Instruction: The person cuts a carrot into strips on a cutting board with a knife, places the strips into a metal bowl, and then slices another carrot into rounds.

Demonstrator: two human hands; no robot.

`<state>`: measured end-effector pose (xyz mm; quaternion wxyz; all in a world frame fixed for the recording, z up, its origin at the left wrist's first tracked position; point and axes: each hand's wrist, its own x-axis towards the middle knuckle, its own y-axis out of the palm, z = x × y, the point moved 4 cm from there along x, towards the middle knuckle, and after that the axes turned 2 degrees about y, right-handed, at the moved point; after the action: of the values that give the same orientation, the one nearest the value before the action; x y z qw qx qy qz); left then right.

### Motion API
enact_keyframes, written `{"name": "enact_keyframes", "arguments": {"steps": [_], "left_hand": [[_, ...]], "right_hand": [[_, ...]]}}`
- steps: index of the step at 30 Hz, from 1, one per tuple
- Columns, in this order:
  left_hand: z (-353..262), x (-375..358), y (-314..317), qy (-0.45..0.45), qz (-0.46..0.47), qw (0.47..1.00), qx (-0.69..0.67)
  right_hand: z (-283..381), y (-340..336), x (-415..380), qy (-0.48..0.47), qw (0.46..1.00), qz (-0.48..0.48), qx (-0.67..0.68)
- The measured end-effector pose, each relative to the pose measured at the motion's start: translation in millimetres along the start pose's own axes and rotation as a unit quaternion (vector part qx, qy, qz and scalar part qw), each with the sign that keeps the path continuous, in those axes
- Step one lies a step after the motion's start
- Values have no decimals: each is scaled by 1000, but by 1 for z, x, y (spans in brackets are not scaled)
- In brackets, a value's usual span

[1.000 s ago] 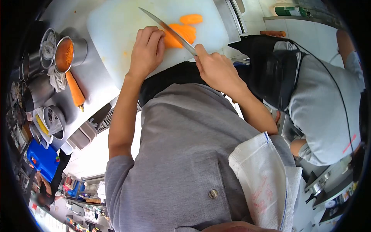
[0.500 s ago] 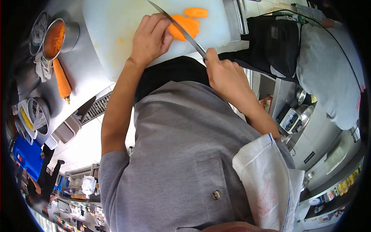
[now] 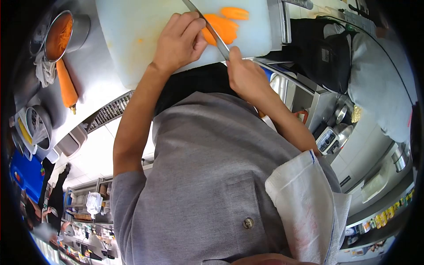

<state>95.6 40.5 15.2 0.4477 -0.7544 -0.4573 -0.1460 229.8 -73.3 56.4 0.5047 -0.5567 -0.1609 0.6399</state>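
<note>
My right hand [image 3: 248,76] is wrapped round the handle of a kitchen knife [image 3: 211,32], whose blade slants up and to the left across a pile of carrot slices [image 3: 225,28]. Beside the blade, my left hand [image 3: 180,43] has its fingers curled down on the near-left edge of these slices; its fingertips are partly hidden. A few more carrot slices [image 3: 235,13] lie apart, further back. All of this rests on a white cutting board [image 3: 128,26], where a small orange scrap [image 3: 140,40] also lies.
Left of the board on the steel counter [image 3: 88,66] are a metal pot [image 3: 79,33] with shredded carrot, a whole carrot [image 3: 67,86] and a crumpled cloth [image 3: 44,70]. Metal bowls [image 3: 39,126] stand nearer the counter's edge. Another person [image 3: 375,84] stands close on the right.
The view has shifted slightly. My right hand has drawn the knife nearer to me, and the blade now stands a little steeper. My left hand stays on the slices.
</note>
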Motion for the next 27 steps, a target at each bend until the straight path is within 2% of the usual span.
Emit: {"name": "enact_keyframes", "arguments": {"steps": [4, 6, 11, 13, 17, 21, 25, 27], "left_hand": [[1, 1, -3, 1, 2, 1000, -7], [0, 2, -2, 13, -29, 999, 2], [3, 0, -1, 5, -24, 1000, 6], [1, -1, -1, 12, -25, 1000, 4], [0, 0, 1, -13, 33, 999, 15], [-5, 7, -1, -12, 86, 994, 65], [-4, 8, -5, -35, 89, 995, 38], [1, 5, -7, -35, 28, 999, -3]], "right_hand": [[-1, 11, 11, -14, 999, -31, 26], [-1, 11, 9, -8, 999, -27, 23], [5, -9, -2, 12, 1000, -10, 20], [6, -15, -6, -10, 1000, -19, 11], [0, -5, -3, -11, 999, -37, 10], [-2, -4, -1, 1, 999, -6, 47], [-6, -5, -5, -26, 997, -16, 78], [0, -16, -13, -14, 998, -9, 68]]}}
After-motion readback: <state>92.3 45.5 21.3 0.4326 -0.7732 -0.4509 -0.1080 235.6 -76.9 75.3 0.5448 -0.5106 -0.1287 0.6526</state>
